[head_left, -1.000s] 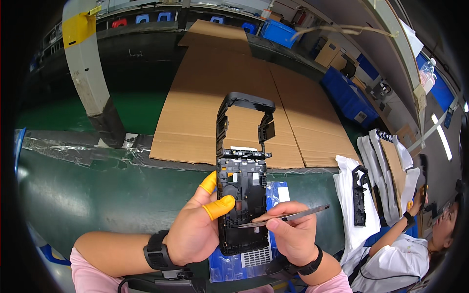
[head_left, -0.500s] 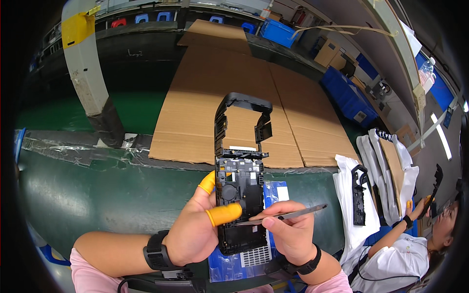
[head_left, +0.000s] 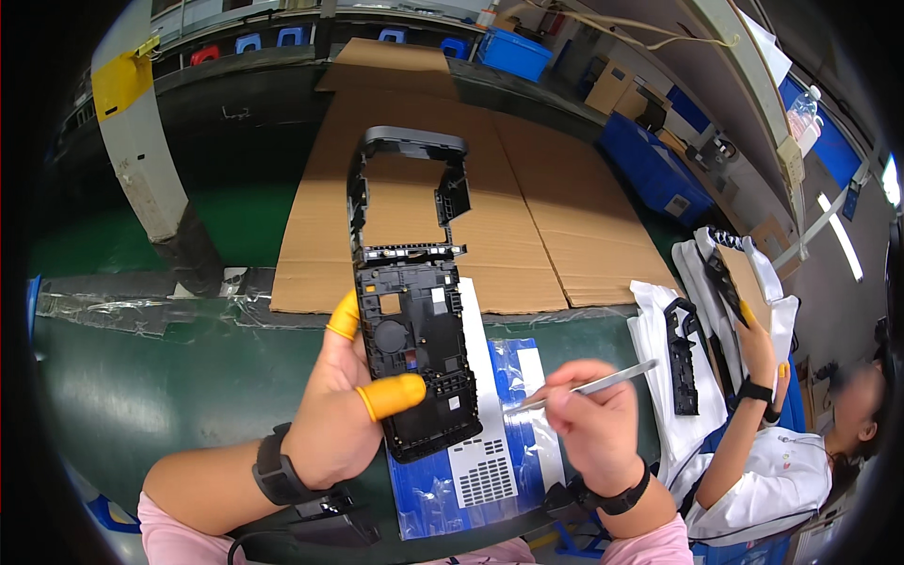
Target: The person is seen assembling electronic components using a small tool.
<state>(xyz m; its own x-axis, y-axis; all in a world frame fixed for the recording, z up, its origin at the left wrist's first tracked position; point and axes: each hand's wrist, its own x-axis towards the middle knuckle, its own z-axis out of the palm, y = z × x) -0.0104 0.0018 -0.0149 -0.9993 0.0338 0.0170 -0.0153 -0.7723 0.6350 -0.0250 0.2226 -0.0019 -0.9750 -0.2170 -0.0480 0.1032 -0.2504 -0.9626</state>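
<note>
A black plastic device housing (head_left: 414, 325), with an open frame at its upper end, is held upright and slightly tilted by my left hand (head_left: 344, 405). Yellow finger cots cover that hand's thumb and a finger, and the thumb presses on the housing's inner face. Small white patches show on the housing, one of them a little square (head_left: 454, 403) near its lower end. My right hand (head_left: 598, 414) pinches metal tweezers (head_left: 617, 379), their tips pointing left, apart from the housing. Below lies a white sheet of small dark grey labels (head_left: 490, 476) on a blue plastic-wrapped pad (head_left: 424, 504).
Large cardboard sheets (head_left: 537, 217) cover the bench beyond my hands. To the right, another black housing part (head_left: 683, 363) rests on white bags (head_left: 650, 325). A co-worker's hand (head_left: 756, 344) reaches to the stacked pieces there. A post (head_left: 141, 160) rises at the left.
My right hand and the tweezers have drawn away from the housing to the right. The housing has shifted left and up in my left hand. The co-worker's arm has moved to the stacked pieces.
</note>
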